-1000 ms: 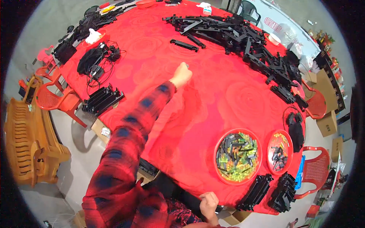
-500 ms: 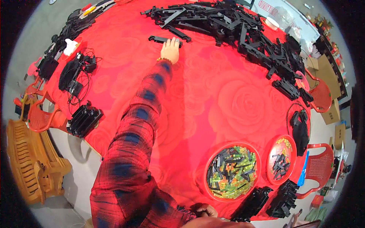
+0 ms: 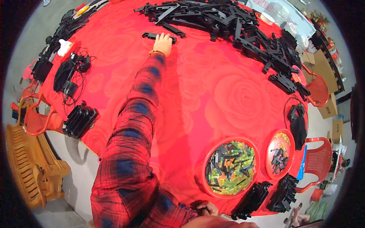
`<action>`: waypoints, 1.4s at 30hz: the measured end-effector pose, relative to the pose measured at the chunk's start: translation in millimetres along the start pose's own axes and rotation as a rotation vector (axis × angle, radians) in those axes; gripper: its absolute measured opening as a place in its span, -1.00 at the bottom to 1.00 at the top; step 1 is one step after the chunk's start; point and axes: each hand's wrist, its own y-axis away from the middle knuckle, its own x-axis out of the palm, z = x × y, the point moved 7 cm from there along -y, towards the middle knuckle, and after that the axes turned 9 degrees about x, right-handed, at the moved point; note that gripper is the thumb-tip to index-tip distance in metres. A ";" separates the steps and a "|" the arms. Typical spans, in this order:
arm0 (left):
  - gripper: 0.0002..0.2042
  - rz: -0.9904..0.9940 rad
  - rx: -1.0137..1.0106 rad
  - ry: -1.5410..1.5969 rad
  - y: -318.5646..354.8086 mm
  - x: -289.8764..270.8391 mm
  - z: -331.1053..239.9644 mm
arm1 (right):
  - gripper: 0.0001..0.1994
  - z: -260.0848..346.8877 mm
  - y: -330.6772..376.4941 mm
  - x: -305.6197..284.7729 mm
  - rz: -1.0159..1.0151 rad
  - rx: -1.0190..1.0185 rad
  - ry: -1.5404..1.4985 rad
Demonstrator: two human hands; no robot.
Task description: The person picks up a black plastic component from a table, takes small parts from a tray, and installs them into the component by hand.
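Note:
My left hand [image 3: 163, 44], reaching far out in a red-and-blue plaid sleeve, has its fingers closed over the right part of a long black plastic strip [image 3: 149, 35]. The strip lies flat on the red cloth, just in front of a large heap of similar black plastic parts [image 3: 213, 19]. One loose black piece [image 3: 174, 29] sits between the strip and the heap. My right hand [image 3: 207, 208] is low at the table's near edge, its fingers curled; its grip is partly hidden.
Two red trays hold small black and yellow-green pieces: a large one [image 3: 202, 174] and a smaller one [image 3: 293, 152]. Black part stacks stand at near right [image 3: 252, 200] and left [image 3: 80, 120]. Cables with adapters [image 3: 72, 74] lie at left. Red chairs [image 3: 319, 159] surround the table.
The whole view has shifted slightly, moving the scene up and left in the picture. My left hand stays at the strip, which has hardly moved against the heap.

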 end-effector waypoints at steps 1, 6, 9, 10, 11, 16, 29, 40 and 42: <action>-0.65 -0.139 0.002 -0.023 3.2 -5.8 16.5 | -0.74 21.2 5.0 3.5 -0.037 -0.045 -0.156; -0.54 0.187 -0.233 0.372 -5.4 -5.1 -7.9 | -0.69 -57.1 -3.5 -14.4 0.024 -0.019 -0.006; -0.49 0.202 -0.111 0.027 1.1 4.6 -1.1 | -0.67 -65.0 -0.5 -13.3 0.093 0.035 0.057; -0.50 0.201 -0.111 -0.002 2.5 5.4 1.2 | -0.67 -59.1 2.0 -10.0 0.108 0.102 0.070; -0.52 0.175 -0.121 0.023 3.3 4.4 5.7 | -0.67 -61.9 2.8 -9.8 0.107 0.106 0.066; -0.63 0.301 0.019 -0.004 -8.0 -20.7 -18.9 | -0.68 -39.0 11.3 -0.9 -0.005 0.103 -0.016; -0.70 -0.493 -0.254 1.191 71.4 -223.5 1.7 | -0.70 12.0 6.4 6.5 0.032 -0.116 0.249; -0.78 -0.371 -0.672 2.614 265.9 -328.6 -125.5 | -0.65 46.9 20.0 16.4 0.174 -0.163 0.091; -0.77 -0.327 -0.762 2.679 291.4 -334.4 -146.1 | -0.58 74.8 24.2 20.9 0.094 -0.279 0.101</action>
